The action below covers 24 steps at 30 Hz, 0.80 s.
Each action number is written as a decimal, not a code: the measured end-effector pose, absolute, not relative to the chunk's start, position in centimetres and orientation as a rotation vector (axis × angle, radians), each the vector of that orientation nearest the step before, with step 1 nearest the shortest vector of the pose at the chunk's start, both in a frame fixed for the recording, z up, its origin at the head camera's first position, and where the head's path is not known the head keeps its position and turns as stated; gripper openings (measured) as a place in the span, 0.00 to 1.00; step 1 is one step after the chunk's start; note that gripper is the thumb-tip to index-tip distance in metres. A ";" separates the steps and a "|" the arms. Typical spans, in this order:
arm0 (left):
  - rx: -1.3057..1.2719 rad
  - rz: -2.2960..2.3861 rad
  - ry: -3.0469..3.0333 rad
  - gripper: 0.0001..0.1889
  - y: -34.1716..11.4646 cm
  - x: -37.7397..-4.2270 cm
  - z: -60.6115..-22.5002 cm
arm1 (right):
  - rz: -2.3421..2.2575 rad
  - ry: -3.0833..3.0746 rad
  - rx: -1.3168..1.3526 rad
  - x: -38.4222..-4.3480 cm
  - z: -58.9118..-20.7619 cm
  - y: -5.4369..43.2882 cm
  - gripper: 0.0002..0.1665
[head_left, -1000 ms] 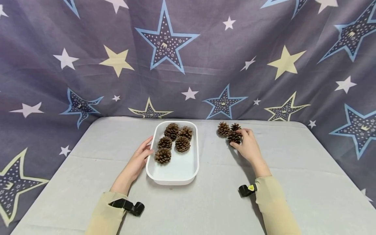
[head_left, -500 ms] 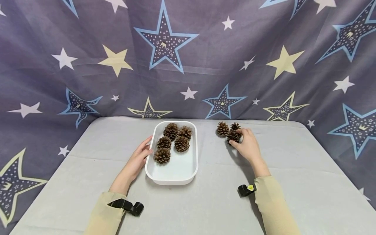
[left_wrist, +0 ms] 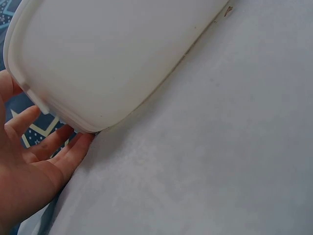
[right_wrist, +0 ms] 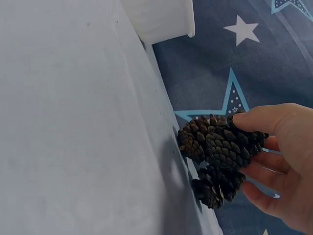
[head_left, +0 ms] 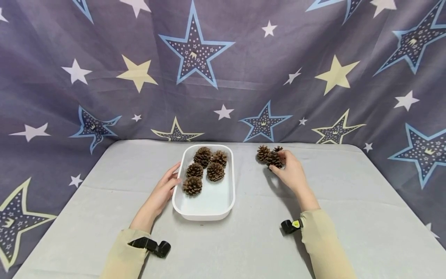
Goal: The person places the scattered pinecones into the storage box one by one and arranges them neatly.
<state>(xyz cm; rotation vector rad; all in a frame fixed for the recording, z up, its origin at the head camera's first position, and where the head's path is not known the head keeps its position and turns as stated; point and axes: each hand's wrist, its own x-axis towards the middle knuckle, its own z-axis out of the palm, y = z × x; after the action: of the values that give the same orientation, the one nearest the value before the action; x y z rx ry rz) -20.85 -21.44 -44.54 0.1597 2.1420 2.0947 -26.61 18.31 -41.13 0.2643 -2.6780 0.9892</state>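
Observation:
In the head view, my left hand (head_left: 163,193) is at the left side of a white plastic tray (head_left: 209,217), its thumb at the rim. The left wrist view shows relaxed fingers (left_wrist: 76,152) against the outer wall. Several brown pine cones (head_left: 193,185) lie in the tray, mostly along its left and far parts. To the right, my right hand (head_left: 294,174) pinches a dark pine cone (right_wrist: 227,147) between thumb and fingers. Close by it are another pine cone (head_left: 263,153) on the left and one more pine cone (head_left: 277,149) behind, partly hidden.
A pale grey cloth covers the table (head_left: 251,240). Behind it hangs a dark curtain (head_left: 244,58) printed with stars, close to the table's far edge. Each sleeve carries a black wrist camera, such as the right camera (head_left: 287,226).
My right hand has shifted slightly left and away from me with the dark pine cone, which now overlaps the left one more. The left hand and tray stay in place.

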 end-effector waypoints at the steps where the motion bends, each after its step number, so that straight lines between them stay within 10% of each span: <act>1: 0.156 2.094 2.143 0.31 -21.5 -20.8 -44.6 | 0.991 -2.678 0.274 -26.6 -41.0 18.2 0.34; 24: 0.153 2.104 2.135 0.31 -21.5 -20.8 -44.6 | 0.869 -2.666 0.444 -25.5 -39.8 14.3 0.36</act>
<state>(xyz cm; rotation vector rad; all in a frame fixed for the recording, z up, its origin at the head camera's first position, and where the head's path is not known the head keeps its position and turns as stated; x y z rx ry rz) -20.81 -21.52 -44.62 0.1535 2.1353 2.1042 -25.45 14.30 -39.76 0.4436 -2.6657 0.8690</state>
